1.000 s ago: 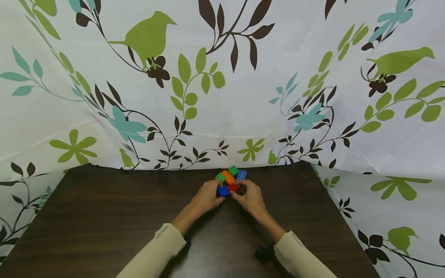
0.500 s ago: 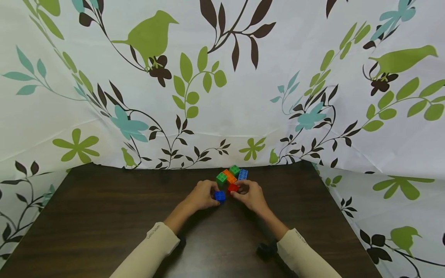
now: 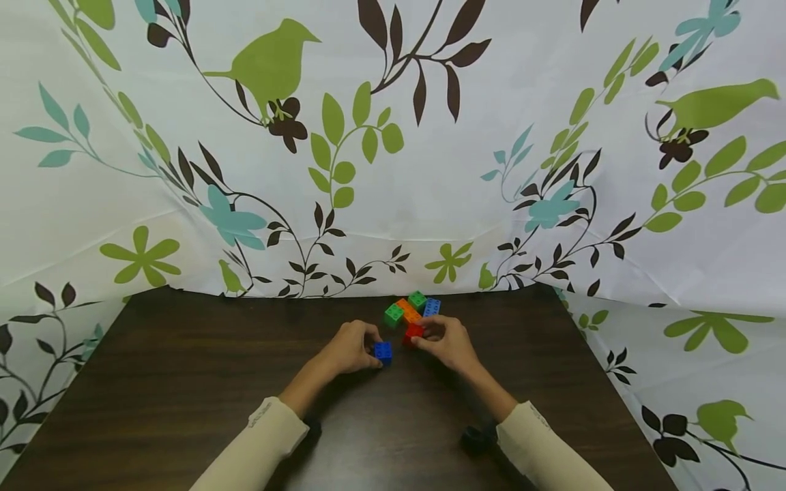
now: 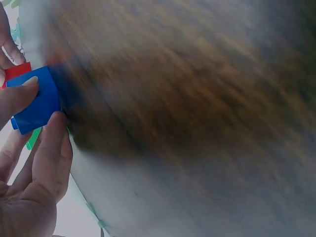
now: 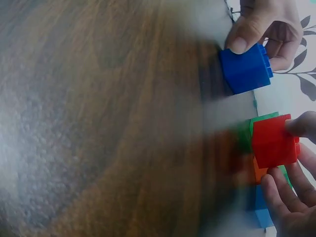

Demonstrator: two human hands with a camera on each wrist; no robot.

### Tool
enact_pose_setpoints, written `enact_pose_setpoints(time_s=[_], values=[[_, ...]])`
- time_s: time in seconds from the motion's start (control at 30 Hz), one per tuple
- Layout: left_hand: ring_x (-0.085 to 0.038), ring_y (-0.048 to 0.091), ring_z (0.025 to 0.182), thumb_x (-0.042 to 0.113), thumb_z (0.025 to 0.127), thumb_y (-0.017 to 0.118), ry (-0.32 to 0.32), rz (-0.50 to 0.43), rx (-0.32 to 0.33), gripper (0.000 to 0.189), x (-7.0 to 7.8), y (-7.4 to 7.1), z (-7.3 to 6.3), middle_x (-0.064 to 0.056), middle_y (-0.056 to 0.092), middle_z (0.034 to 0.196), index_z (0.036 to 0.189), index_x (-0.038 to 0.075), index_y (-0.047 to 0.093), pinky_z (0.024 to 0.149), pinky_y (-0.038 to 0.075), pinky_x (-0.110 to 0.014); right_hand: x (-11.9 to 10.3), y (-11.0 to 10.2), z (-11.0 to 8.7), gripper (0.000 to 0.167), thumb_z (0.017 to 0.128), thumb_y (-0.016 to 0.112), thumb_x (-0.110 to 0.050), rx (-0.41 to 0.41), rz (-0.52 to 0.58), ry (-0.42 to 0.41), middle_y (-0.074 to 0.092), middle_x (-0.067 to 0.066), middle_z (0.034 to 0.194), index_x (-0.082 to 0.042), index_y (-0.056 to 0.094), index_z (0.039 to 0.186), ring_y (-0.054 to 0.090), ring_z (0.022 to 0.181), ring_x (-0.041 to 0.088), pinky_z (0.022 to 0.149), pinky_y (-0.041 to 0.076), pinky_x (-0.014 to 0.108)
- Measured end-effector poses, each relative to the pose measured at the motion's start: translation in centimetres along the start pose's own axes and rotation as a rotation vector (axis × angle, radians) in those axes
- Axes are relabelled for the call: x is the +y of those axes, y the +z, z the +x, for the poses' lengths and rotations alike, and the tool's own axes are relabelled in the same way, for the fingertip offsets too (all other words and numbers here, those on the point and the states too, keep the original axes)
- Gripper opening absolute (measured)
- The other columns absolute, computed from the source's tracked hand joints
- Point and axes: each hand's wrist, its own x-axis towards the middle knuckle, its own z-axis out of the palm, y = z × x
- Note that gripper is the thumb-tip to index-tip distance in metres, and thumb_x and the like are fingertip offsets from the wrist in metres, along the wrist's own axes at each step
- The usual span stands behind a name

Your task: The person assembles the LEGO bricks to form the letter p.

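Note:
My left hand (image 3: 351, 349) pinches a dark blue toy building brick (image 3: 383, 352) between thumb and fingers, close over the table. To its right, my right hand (image 3: 450, 343) pinches a red building brick (image 3: 413, 333) by its sides. In the right wrist view the thumb lies on one side of the red brick (image 5: 274, 141) and fingertips touch the other. The left wrist view has the left thumb across the face of the blue brick (image 4: 40, 98). A gap separates the two held bricks.
Just behind the hands lie a green brick (image 3: 394, 314), an orange brick (image 3: 408, 311), another green brick (image 3: 417, 301) and a lighter blue brick (image 3: 432, 307). They sit near the back edge of the dark wooden table (image 3: 202, 382). A patterned cloth (image 3: 393, 218) hangs behind.
My left hand has drawn the blue brick to the left and nearer to me, away from the red one. The right hand keeps the red brick in almost the same spot.

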Motion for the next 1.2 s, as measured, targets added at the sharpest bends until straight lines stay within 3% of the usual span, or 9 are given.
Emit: enact_pose_setpoints(time_s=[0.27, 1.2], values=[[-0.012, 0.066, 0.078, 0.005, 0.07, 0.098, -0.023, -0.011, -0.015, 0.029, -0.7, 0.0, -0.6, -0.004, 0.076, 0.089, 0.089, 0.009, 0.077, 0.07, 0.057, -0.026, -0.7, -0.4, -0.4, 0.03, 0.087, 0.088, -0.008, -0.048, -0.027, 0.002, 0.076, 0.012, 0.121, -0.007, 0.079, 0.115, 0.074, 0.1, 0.022, 0.087, 0.065, 0.037], [-0.011, 0.064, 0.069, -0.001, 0.069, 0.096, -0.047, -0.072, 0.024, 0.027, -1.6, -1.8, -2.8, -0.007, 0.074, 0.082, 0.088, 0.006, 0.077, 0.063, 0.054, -0.024, -3.7, 0.9, -0.9, 0.03, 0.095, 0.081, -0.01, -0.197, 0.047, -0.156, 0.075, 0.02, 0.126, -0.003, 0.076, 0.124, 0.077, 0.103, 0.028, 0.092, 0.064, 0.035]])
